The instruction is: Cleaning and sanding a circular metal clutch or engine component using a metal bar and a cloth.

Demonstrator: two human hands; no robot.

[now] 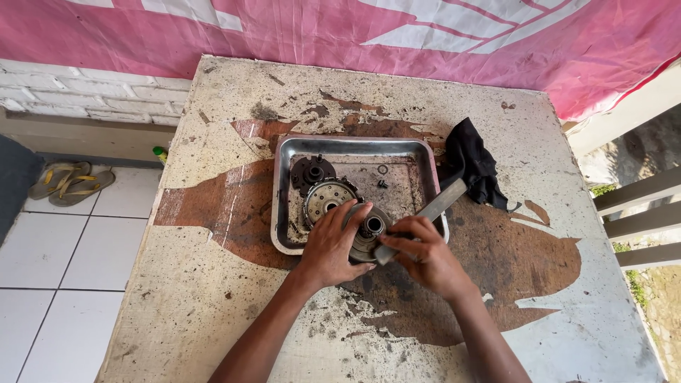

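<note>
My left hand (331,242) grips the left side of a round metal machine part (369,232) with a central hub, held over the near edge of a shallow metal tray (282,206). My right hand (423,254) holds a flat grey metal tool (438,203), its lower end against the round part and its other end pointing up and right. Inside the tray lie a geared disc (327,196), a dark flanged disc (312,171), a small ring (382,169) and a small dark bit (381,184).
A black rag (473,162) lies right of the tray on the worn, paint-flaked table (213,284). A pink banner hangs behind. Sandals (69,181) sit on the tiled floor at left; a railing is at right.
</note>
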